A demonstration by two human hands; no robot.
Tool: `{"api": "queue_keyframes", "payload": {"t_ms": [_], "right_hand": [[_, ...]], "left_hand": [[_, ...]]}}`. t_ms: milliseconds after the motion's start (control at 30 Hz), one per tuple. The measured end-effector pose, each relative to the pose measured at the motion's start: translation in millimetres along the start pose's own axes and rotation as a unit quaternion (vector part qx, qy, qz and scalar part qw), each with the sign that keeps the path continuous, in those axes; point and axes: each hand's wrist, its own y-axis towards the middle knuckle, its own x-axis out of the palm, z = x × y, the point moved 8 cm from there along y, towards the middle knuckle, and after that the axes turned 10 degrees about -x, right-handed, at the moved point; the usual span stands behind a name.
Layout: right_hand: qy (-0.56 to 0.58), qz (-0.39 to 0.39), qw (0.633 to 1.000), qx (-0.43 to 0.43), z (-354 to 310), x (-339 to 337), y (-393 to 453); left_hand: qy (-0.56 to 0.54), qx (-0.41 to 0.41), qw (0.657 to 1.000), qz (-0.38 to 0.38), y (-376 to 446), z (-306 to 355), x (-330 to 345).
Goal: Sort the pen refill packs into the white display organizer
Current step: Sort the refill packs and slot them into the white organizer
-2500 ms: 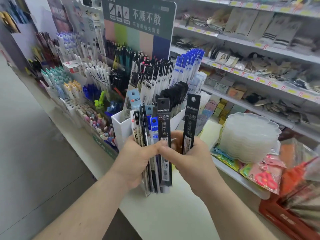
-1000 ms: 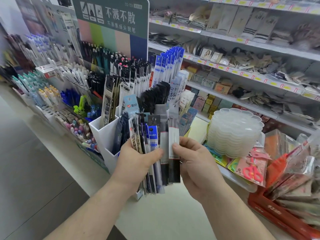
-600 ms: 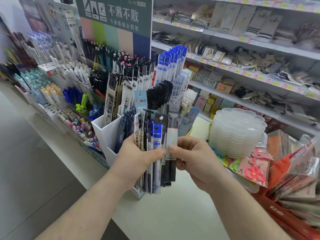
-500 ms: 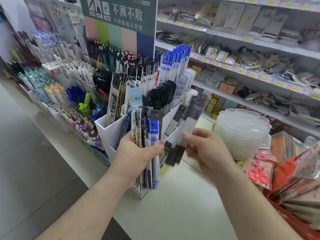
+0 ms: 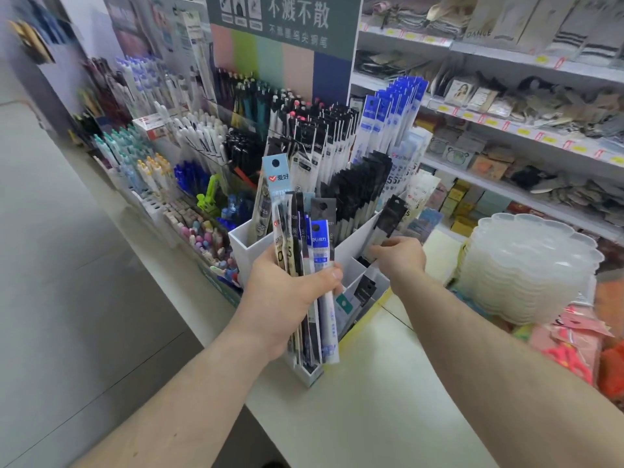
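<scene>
Right hand (image 5: 398,261) has carried its single black refill pack (image 5: 388,224) away from the fan and out over the white display organizer (image 5: 351,244), where half a second ago it was still just beside the left hand; the pack now tilts into a right-side compartment, pinched at its lower end, blurred. Left hand (image 5: 290,298) grips the remaining bunch of refill packs (image 5: 310,265) upright in front of the organizer, thumb across the front; front pack is blue-and-white with "deli"-type lettering, another shows "0.5". Organizer sits on the white counter (image 5: 388,383); its near-right compartments hold a few short black-headed packs (image 5: 364,290), its left compartment a light-blue pack (image 5: 275,184) with a red heart logo and Chinese characters. Behind stand rows of black-and-white refill packs (image 5: 324,143) and blue-topped packs (image 5: 395,109). Green sign (image 5: 287,18) above reads "不溅不散". Pen racks (image 5: 152,146) run along the left. Stack of clear scalloped plastic trays (image 5: 526,265) sits to the right, shelves (image 5: 506,59) with yellow price tags behind.
</scene>
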Motion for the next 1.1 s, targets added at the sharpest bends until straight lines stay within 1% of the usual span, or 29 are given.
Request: {"api": "queue_keyframes", "payload": {"t_ms": [67, 133, 200, 267, 333, 400, 433, 567, 633, 700, 767, 833, 967, 1100], "right_hand": [[-0.048, -0.03, 0.998, -0.004, 1.1, 6.0, 0.7], [-0.05, -0.047, 0.998, -0.007, 0.0, 6.1, 0.5], [-0.034, -0.028, 0.999, -0.016, -0.5, -1.2, -0.3], [-0.018, 0.01, 0.999, -0.034, -4.2, -13.9, -7.3], [0.028, 0.044, 0.997, -0.056, -11.4, -28.7, -24.8], [0.085, 0.055, 0.993, -0.068, -19.0, -40.9, -47.6], [0.117, 0.051, 0.989, -0.071, -23.9, -46.4, -61.1], [0.221, -0.015, 0.972, -0.08, -42.1, -61.5, -118.8], [0.236, -0.038, 0.966, -0.1, -49.6, -67.0, -141.2], [0.225, -0.042, 0.964, -0.133, -55.1, -71.5, -155.1], [0.229, -0.03, 0.962, -0.148, -54.5, -74.7, -159.7], [0.242, -0.012, 0.959, -0.144, -49.2, -80.1, -160.2], [0.267, 0.029, 0.953, -0.139, -37.5, -90.4, -159.1], [0.246, 0.07, 0.956, -0.144, -31.8, -96.7, -157.5]], "left_hand": [[-0.003, -0.002, 1.0, -0.007, -1.5, -0.3, 1.3], [-0.005, -0.003, 1.0, -0.018, -3.1, -0.5, 4.1], [-0.008, -0.009, 0.999, -0.032, -4.4, -2.1, 8.8], [-0.012, -0.021, 0.999, -0.047, -5.7, -4.9, 14.4], [-0.024, -0.039, 0.997, -0.062, -6.3, -9.7, 20.6], [-0.031, -0.058, 0.995, -0.079, -7.0, -15.0, 27.8], [-0.029, -0.066, 0.993, -0.089, -7.3, -17.8, 31.7], [-0.043, -0.097, 0.988, -0.115, -10.8, -28.0, 46.0], [-0.04, -0.107, 0.985, -0.127, -13.1, -32.2, 53.8], [-0.027, -0.11, 0.984, -0.139, -16.3, -35.2, 61.0], [-0.032, -0.122, 0.979, -0.159, -21.1, -37.7, 68.1], [-0.043, -0.135, 0.974, -0.177, -25.7, -39.8, 73.1], [-0.05, -0.154, 0.973, -0.166, -26.2, -43.7, 71.7], [-0.041, -0.164, 0.973, -0.154, -27.0, -46.5, 72.0]]}}
